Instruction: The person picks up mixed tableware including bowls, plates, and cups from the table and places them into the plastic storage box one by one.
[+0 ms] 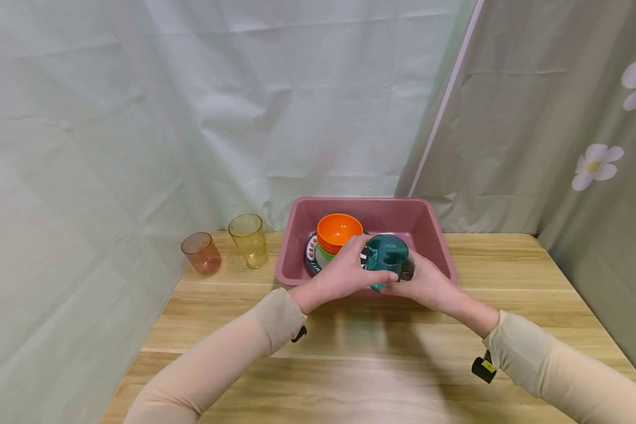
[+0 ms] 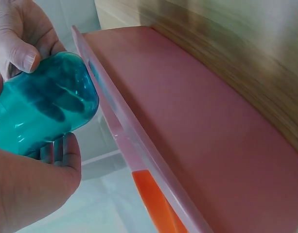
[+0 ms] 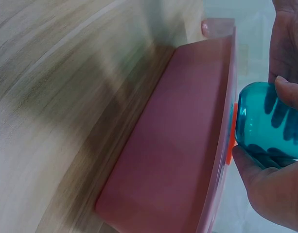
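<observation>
A see-through teal cup [image 1: 387, 250] is held between both hands over the front part of a pink basin. My left hand [image 1: 347, 268] grips its left side, thumb across the front and fingers around the far side. From the right, my right hand [image 1: 429, 285] grips the cup near its lower part. In the left wrist view the teal cup [image 2: 46, 104] lies above the basin's rim, with fingers showing through its wall. The right wrist view shows the rounded base of the teal cup [image 3: 258, 119] beside the rim.
The pink basin [image 1: 440, 235] stands at the back of the wooden table [image 1: 350, 377]. In it are stacked bowls, an orange bowl [image 1: 339, 228] on top, and a patterned plate [image 1: 311, 253]. Left of it stand a yellow glass [image 1: 251, 244] and a pink glass [image 1: 204, 256]. Curtains surround the table.
</observation>
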Motion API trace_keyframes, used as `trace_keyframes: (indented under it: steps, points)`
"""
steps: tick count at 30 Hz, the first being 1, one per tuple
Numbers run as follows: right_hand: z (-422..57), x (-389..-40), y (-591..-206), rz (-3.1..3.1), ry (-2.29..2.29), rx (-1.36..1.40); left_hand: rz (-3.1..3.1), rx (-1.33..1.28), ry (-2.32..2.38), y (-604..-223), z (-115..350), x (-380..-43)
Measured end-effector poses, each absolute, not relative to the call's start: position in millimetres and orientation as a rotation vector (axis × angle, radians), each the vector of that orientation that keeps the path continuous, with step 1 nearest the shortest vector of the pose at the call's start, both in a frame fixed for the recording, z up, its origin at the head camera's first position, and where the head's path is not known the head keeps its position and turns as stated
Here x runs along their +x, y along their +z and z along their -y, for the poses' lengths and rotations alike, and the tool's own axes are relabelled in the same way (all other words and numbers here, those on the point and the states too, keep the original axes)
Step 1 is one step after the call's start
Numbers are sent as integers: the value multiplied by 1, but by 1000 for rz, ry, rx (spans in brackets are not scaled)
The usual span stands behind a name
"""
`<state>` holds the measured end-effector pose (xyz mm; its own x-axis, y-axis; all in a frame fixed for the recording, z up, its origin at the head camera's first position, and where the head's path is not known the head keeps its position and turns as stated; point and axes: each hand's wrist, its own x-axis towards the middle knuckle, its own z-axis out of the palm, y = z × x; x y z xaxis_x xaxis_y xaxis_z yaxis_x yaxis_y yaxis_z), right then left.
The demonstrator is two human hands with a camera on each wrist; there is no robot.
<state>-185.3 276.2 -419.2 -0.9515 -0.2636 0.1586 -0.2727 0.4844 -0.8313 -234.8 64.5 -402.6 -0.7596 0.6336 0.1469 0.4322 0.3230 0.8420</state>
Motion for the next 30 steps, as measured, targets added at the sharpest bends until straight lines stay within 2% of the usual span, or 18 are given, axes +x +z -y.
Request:
trace_keyframes:
  steps: [15,26,30]
  points:
    - [-279,-183,-421,2715,1488,461,-2375,944,1407,-404,-67,-235]
    - [-292,-179,-420,2698,1440,509,-2352,1088,1390,-398,-79,-240]
    - [-299,-175,-417,2699,1453,512,-2374,1066,1365,-394,-83,-243]
